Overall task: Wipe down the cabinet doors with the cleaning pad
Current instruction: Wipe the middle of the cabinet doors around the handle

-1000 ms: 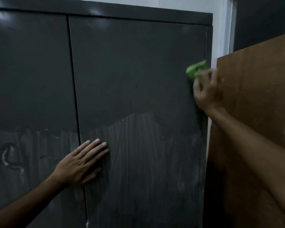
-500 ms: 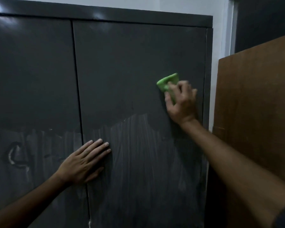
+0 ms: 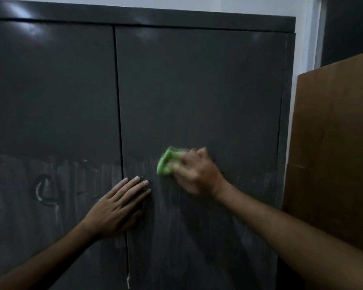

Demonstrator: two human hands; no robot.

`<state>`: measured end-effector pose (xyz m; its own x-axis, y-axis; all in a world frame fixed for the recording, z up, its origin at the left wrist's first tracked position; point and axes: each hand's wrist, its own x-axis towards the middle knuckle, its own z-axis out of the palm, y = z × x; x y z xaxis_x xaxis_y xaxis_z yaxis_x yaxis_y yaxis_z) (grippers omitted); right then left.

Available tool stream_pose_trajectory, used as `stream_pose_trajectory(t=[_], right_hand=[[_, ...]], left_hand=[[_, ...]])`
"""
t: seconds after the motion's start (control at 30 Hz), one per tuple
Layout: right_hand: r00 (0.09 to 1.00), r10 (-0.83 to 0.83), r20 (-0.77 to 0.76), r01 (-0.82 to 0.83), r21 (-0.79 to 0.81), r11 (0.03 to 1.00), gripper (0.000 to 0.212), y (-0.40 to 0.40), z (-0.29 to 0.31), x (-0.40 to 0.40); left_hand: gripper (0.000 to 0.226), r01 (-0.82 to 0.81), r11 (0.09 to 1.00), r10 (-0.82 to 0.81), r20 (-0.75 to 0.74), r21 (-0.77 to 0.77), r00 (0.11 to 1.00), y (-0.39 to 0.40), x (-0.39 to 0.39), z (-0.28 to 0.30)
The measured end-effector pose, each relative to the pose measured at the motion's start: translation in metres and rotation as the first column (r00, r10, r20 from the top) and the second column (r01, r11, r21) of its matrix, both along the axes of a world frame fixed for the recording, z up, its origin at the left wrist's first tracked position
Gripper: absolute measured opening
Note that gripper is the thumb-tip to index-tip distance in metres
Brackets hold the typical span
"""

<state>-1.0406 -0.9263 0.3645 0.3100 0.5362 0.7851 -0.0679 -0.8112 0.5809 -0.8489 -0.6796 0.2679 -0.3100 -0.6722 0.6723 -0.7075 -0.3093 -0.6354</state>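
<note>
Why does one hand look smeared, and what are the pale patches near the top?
Head view: the room is dim; the right hand and green pad are motion-blurred, the left hand is sharp; the pale patches are glare on the cabinet.

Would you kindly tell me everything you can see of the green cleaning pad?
The cleaning pad is bright green, looks soft and spongy, and is bunched up. The right hand grips it and hides its right part. It is pressed against the right cabinet door, about mid-height, at the upper edge of the pale streaky residue. Motion blur hides its surface detail. The left hand lies flat just below and left of it, not touching it.
</note>
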Motion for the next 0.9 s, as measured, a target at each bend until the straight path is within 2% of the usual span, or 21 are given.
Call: stream_pose_trajectory(t=[0.03,0.07,0.1,0.17,0.23,0.27,0.3,0.37,0.4,0.43,0.47,0.53,0.6,0.63,0.67,0.7,0.73,0.8,0.83,0.87,0.9], right_hand=[[0.994,-0.023,-0.111,0.009,-0.128,0.992,0.028,0.000,-0.009,-0.005],[0.987,-0.037,-0.155,0.007,-0.187,0.982,0.027,-0.004,-0.002,-0.008],[0.991,-0.037,-0.126,0.014,-0.174,0.985,0.027,-0.007,0.014,-0.007],[0.995,-0.029,0.091,0.025,0.050,0.998,0.028,-0.006,0.050,0.000],[0.962,-0.058,0.265,-0.050,0.382,0.923,0.029,0.007,0.068,0.009],[0.954,-0.046,0.297,-0.094,0.441,0.893,0.030,0.017,0.058,0.016],[0.963,-0.015,0.271,-0.103,0.417,0.903,0.030,0.029,0.040,0.025],[0.997,0.049,0.061,-0.056,0.123,0.991,0.028,0.045,-0.008,0.031],[0.998,0.032,-0.052,-0.034,-0.029,0.999,0.028,0.045,-0.020,0.028],[0.993,0.006,-0.115,-0.019,-0.117,0.993,0.027,0.041,-0.018,0.025],[0.994,-0.007,-0.106,-0.006,-0.116,0.993,0.027,0.037,-0.005,0.024],[0.997,-0.009,0.080,0.000,0.110,0.994,0.028,0.037,0.028,0.030],[0.961,-0.054,0.271,-0.070,0.429,0.901,0.029,0.046,0.048,0.037],[0.948,-0.052,0.313,-0.114,0.487,0.866,0.029,0.054,0.042,0.044],[0.952,-0.034,0.303,-0.123,0.481,0.868,0.030,0.063,0.027,0.051],[0.975,0.004,0.222,-0.092,0.390,0.916,0.030,0.073,0.006,0.058],[0.993,0.036,0.111,-0.060,0.228,0.972,0.029,0.081,-0.018,0.060],[0.996,0.021,-0.086,-0.025,-0.044,0.999,0.028,0.084,-0.035,0.055],[0.995,0.011,-0.095,-0.019,-0.076,0.997,0.028,0.082,-0.025,0.055],[0.999,0.006,-0.051,-0.007,-0.021,1.000,0.028,0.082,-0.010,0.058],[0.999,0.005,0.054,-0.011,0.101,0.995,0.028,0.084,0.004,0.062]], left_hand=[[0.063,-0.007,1.000,0.007,-0.001,-0.012,1.000,0.006,0.004,-0.005],[0.064,-0.017,1.000,0.017,-0.004,-0.025,1.000,0.012,0.008,-0.009],[0.066,-0.027,0.999,0.027,-0.013,-0.043,1.000,0.019,0.012,-0.012],[0.068,-0.046,0.996,0.042,-0.045,-0.078,0.998,0.028,0.021,-0.016],[0.070,-0.057,0.994,0.051,-0.065,-0.090,0.997,0.032,0.026,-0.018],[0.071,-0.061,0.994,0.055,-0.067,-0.088,0.996,0.032,0.028,-0.019],[0.072,-0.062,0.994,0.057,-0.066,-0.089,0.996,0.031,0.029,-0.019],[0.075,-0.068,0.993,0.062,-0.060,-0.095,0.996,0.029,0.032,-0.020],[0.076,-0.075,0.993,0.070,-0.054,-0.094,0.996,0.029,0.033,-0.021],[0.078,-0.084,0.992,0.080,-0.048,-0.095,0.996,0.029,0.034,-0.022],[0.079,-0.093,0.991,0.089,-0.044,-0.099,0.995,0.029,0.034,-0.022],[0.078,-0.094,0.991,0.090,-0.044,-0.100,0.995,0.029,0.033,-0.021],[0.074,-0.072,0.993,0.068,-0.052,-0.091,0.996,0.031,0.029,-0.020],[0.073,-0.064,0.994,0.058,-0.065,-0.091,0.996,0.033,0.028,-0.019],[0.071,-0.059,0.993,0.051,-0.084,-0.098,0.995,0.037,0.027,-0.019],[0.071,-0.058,0.992,0.047,-0.100,-0.111,0.994,0.042,0.027,-0.020],[0.071,-0.063,0.990,0.049,-0.108,-0.125,0.993,0.049,0.029,-0.022],[0.071,-0.080,0.986,0.064,-0.110,-0.148,0.992,0.066,0.038,-0.027],[0.071,-0.086,0.982,0.066,-0.118,-0.167,0.991,0.075,0.044,-0.028],[0.071,-0.092,0.978,0.067,-0.136,-0.188,0.988,0.083,0.050,-0.029],[0.071,-0.100,0.973,0.068,-0.156,-0.206,0.985,0.090,0.055,-0.031]])
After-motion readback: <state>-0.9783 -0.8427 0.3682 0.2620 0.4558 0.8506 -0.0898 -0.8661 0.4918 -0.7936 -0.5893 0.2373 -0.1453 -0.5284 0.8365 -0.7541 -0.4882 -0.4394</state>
